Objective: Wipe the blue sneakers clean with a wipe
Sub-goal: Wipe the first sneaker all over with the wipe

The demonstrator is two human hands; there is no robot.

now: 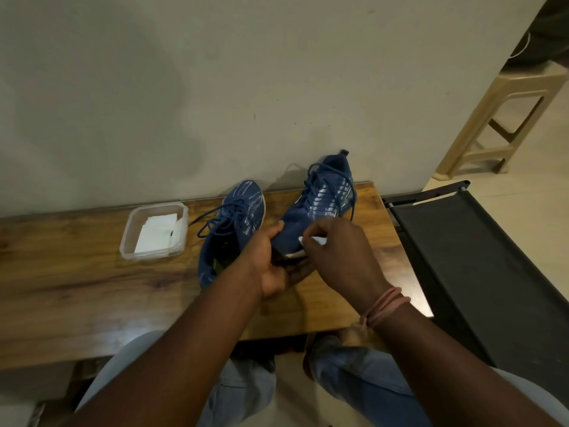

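blue mesh sneaker [320, 204] is tipped up near the middle-right of the frame, heel end toward the wall and toe end down toward the person, and the left hand [271, 260] is curled under and around the toe, thumb on the upper, i'd guess to keep it steady and angle the sole edge up. right hand [338, 257] is pinching a small white wipe [314, 240] against the side of the toe, right by the white sole rim, so looks like the wiping is on that spot now. the other sneaker [231, 223] just lies flat on the wooden desk [77, 272] a bit left of center, laces loose, waiting its turn probably. left of that sits a clear plastic tub [154, 231] with more folded white wipes in it, within easy reach. tan plastic stool [508, 118] at upper right, dark fabric rack [477, 257] at right.
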